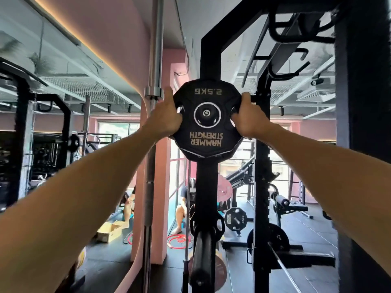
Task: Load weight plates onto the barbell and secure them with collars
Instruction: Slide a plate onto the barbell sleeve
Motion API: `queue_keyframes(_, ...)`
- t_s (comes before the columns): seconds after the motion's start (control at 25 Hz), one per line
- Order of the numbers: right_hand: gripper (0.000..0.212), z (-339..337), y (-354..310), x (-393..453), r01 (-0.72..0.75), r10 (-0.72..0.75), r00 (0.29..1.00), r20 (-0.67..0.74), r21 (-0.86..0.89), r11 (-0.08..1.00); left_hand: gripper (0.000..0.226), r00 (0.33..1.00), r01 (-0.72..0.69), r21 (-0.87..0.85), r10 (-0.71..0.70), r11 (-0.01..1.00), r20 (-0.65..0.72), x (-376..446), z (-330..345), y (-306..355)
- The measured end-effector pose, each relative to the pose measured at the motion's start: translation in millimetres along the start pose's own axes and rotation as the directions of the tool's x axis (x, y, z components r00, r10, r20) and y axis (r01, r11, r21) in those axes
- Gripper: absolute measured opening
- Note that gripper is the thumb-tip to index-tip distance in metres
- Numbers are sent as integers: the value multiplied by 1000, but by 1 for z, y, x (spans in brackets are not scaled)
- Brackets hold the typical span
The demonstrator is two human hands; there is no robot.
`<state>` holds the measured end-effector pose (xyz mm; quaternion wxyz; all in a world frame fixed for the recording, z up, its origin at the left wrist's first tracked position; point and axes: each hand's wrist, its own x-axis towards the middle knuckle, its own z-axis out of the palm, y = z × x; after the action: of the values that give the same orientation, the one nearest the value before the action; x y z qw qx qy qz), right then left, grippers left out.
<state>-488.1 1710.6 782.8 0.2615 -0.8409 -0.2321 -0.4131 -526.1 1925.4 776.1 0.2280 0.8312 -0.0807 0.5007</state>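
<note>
A black 2.5 kg weight plate [207,121] with upside-down "Hammer Strength" lettering hangs on a storage peg of the black rack upright [208,187]. My left hand [167,116] grips its left edge, fingers through a grip hole. My right hand [246,117] grips its right edge the same way. More plates seem stacked behind it on the same peg. Lower down, a thick black peg or sleeve [202,259] points toward me, with another black plate [206,224] behind it. A barbell [155,60] stands upright just left of the plate.
Black rack posts [262,166] stand to the right, with a wide post [364,123] close by. A 20 kg plate [234,218] and another plate [275,237] sit on low pegs. Two people sit on the floor near a cardboard box [109,230] and red rope [179,241].
</note>
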Motion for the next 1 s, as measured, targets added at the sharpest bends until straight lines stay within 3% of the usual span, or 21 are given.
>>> queue_keyframes(0.28,32,-67,-34,-72,128,-128,992,-20,37,991,41,997,-26,138,35,990,-68,-75,-79,68)
queue_keyframes(0.52,51,-130,-46,-126,171,-172,985,17,44,984,37,999,-11,265,23,964,-44,-126,-130,137)
queue_keyframes(0.84,30,-238,-23,-214,161,-160,985,58,-10,987,33,999,-40,317,44,948,-7,-204,-155,248)
queue_keyframes(1.0,32,-300,2,-263,134,-130,986,107,-40,990,31,997,-44,263,27,964,69,-239,-150,313)
